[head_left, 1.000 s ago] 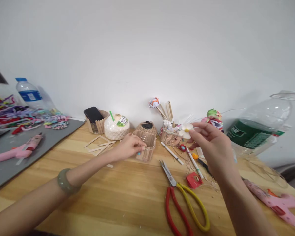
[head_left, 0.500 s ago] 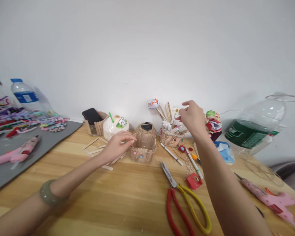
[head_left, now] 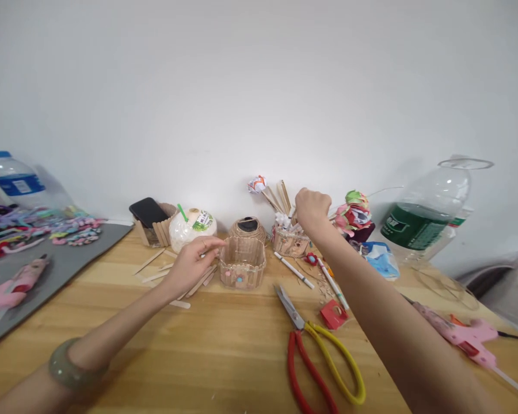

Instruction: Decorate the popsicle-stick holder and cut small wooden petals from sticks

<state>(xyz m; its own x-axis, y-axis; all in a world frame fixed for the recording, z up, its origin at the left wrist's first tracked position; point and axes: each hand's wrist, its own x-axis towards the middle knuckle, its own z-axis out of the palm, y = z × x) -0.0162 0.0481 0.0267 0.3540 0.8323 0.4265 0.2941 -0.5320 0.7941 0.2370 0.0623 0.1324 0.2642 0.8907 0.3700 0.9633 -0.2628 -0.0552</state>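
My left hand [head_left: 194, 261] is beside a small craft-stick basket [head_left: 243, 270] with coloured buttons on its front. Its fingers are stretched out at the basket's left rim; whether they touch it I cannot tell. My right hand [head_left: 313, 207] is over a second craft-stick holder [head_left: 291, 244] filled with thin sticks and white pieces. The fingers are curled and face away from me, so what they grip is hidden. A paper flower [head_left: 256, 184] on a stick leans out of this holder. Behind the basket stands a roll of twine [head_left: 248, 231].
Large scissors [head_left: 302, 325] lie open in front, with a red card [head_left: 333, 314] and white pens [head_left: 293, 270] nearby. Pink glue guns [head_left: 461, 339] lie right and left. A big bottle [head_left: 427, 207], a wrapped coconut [head_left: 193, 230] and a phone [head_left: 149, 213] in a stick box line the back.
My right hand has come down and left into the second holder's contents, its fingers curling. My left hand stays by the basket. The whole view has shifted slightly.
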